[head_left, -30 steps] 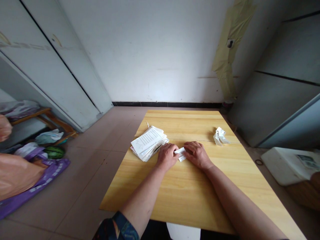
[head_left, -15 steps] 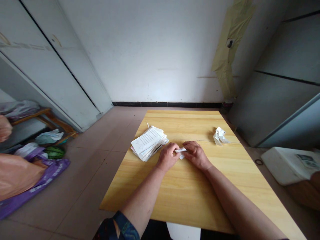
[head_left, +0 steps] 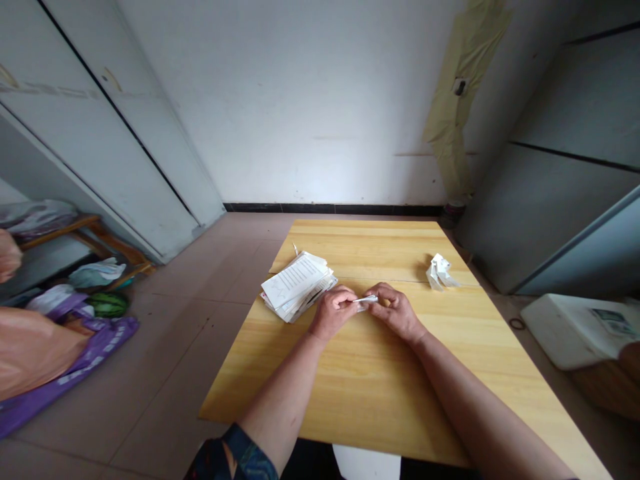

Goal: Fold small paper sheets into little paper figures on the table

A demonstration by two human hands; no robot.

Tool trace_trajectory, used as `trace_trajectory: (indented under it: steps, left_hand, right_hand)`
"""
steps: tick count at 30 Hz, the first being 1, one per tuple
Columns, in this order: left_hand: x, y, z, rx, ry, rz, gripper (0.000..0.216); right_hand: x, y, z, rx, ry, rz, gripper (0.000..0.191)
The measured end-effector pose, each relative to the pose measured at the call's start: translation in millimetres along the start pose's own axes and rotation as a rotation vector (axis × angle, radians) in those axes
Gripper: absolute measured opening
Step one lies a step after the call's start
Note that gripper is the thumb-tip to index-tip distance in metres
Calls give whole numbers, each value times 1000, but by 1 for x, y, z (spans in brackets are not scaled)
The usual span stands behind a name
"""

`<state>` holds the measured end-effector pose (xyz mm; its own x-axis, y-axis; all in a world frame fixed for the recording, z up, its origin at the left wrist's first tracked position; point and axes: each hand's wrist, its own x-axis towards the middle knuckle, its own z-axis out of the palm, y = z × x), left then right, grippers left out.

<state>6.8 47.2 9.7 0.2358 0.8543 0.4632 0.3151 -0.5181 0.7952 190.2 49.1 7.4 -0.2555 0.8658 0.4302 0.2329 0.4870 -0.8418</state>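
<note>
White folded paper between left hand and right hand, pinched by both.

The counter is smooth wood with a faint sheen, while the slip and stack look like matt paper. The wad has a rough, creased surface. Patterned cloth forms the sleeve; the floor is smooth tile.

Pale yellow wood grain is noted on the tabletop, lower centre. White is recorded for the folded paper and the dark-lined paper stack. At left, the watermelon is striped green; the purple bag is lettered white.
</note>
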Motion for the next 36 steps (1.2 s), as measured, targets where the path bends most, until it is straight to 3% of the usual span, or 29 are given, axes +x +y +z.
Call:
trace_trajectory:
  steps: [11,24,30,36]
  left_hand:
    - [1,6,-3,-91,-104,-92,16]
    - [0,6,-1,-104,-90,-193,20]
    - [0,8,2,-178,-123,-291,18]
    - [0,3,1,-295,-68,-350,17]
  right_hand:
    - [-1,-2,-3,44,-43,28,30]
    - [-1,-5,2,195,17,278,36]
    - [-1,-3,3,159,43,286,38]
    - [0,-3,4,278,-6,342,35]
